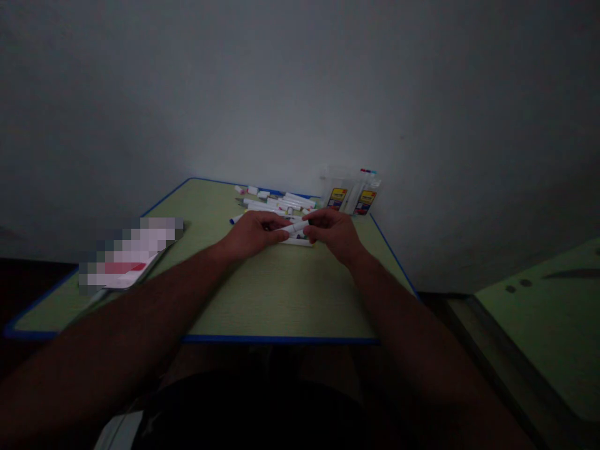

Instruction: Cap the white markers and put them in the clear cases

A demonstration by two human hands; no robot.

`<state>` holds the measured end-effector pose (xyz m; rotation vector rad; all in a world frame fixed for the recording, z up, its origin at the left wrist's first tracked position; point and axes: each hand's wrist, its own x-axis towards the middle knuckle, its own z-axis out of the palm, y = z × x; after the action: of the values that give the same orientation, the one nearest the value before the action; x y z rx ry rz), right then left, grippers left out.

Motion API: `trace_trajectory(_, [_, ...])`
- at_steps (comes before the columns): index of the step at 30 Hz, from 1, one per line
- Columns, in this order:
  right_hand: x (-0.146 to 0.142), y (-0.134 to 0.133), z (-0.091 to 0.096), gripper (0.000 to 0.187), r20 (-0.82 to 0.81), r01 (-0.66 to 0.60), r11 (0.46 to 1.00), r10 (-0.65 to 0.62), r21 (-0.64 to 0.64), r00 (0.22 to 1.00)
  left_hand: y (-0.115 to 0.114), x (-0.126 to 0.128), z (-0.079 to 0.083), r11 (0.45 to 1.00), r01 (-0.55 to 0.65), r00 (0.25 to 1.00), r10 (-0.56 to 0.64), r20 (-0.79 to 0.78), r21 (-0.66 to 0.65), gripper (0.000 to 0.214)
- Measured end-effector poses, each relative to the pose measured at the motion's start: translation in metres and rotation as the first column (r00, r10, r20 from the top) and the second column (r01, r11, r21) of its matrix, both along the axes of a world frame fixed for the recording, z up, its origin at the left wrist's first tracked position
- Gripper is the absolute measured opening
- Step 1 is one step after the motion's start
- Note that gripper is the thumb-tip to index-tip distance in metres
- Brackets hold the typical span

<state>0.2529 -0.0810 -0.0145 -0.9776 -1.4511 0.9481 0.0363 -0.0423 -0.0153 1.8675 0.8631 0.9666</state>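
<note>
A white marker is held between my two hands, a little above the table. My left hand has its fingers and thumb closed around the marker's left end. At the other end, the fingertips of my right hand pinch the marker near its dark tip. Just behind and under my hands lie several white markers in a loose pile, some of them uncapped. A few loose white caps rest at the pile's back left. Another marker lies below the held one, partly hidden by my hands.
Two clear plastic marker cases with yellow labels stand against the wall at the back right, one holding several markers. A device with a blurred screen lies at the left of the green table, which has a blue edge.
</note>
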Motion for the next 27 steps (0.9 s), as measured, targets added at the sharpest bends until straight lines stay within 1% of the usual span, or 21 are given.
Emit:
trace_trajectory(4, [0.002,0.001,0.001,0.027,-0.032,0.028,1.000,-0.028,-0.004,0.999,0.001,-0.001,0.001,0.999,-0.032,0.999,0.032,-0.007,0.009,0.024])
trace_trajectory(8, [0.008,0.003,0.002,0.027,-0.112,0.123,0.992,-0.124,-0.009,0.986,0.002,-0.002,0.003,0.993,-0.108,0.994,0.109,-0.018,0.045,0.021])
trace_trajectory(12, [0.016,0.007,0.003,0.027,-0.200,0.216,0.976,-0.217,-0.029,0.955,0.005,-0.002,0.001,0.981,-0.184,0.982,0.186,-0.027,0.061,0.017])
trace_trajectory(16, [0.020,0.010,0.005,0.029,-0.212,0.263,0.964,-0.266,-0.042,0.940,0.007,-0.002,-0.002,0.976,-0.210,0.977,0.211,-0.012,0.061,0.018])
trace_trajectory(20, [0.023,0.009,0.008,0.032,-0.228,0.306,0.951,-0.307,-0.040,0.924,0.006,-0.002,-0.001,0.970,-0.229,0.973,0.230,0.004,0.084,0.018])
trace_trajectory(22, [0.025,0.009,0.012,0.032,-0.274,0.337,0.940,-0.335,-0.040,0.902,0.006,-0.002,0.000,0.962,-0.253,0.967,0.256,-0.011,0.103,0.018])
trace_trajectory(25, [0.031,0.009,0.021,0.029,-0.365,0.408,0.911,-0.397,-0.050,0.842,0.008,-0.003,-0.001,0.951,-0.266,0.961,0.274,-0.029,0.156,0.017])
trace_trajectory(27, [0.036,0.009,0.028,0.026,-0.412,0.469,0.881,-0.450,-0.058,0.793,0.010,-0.003,-0.003,0.947,-0.267,0.963,0.270,0.008,0.180,0.015])
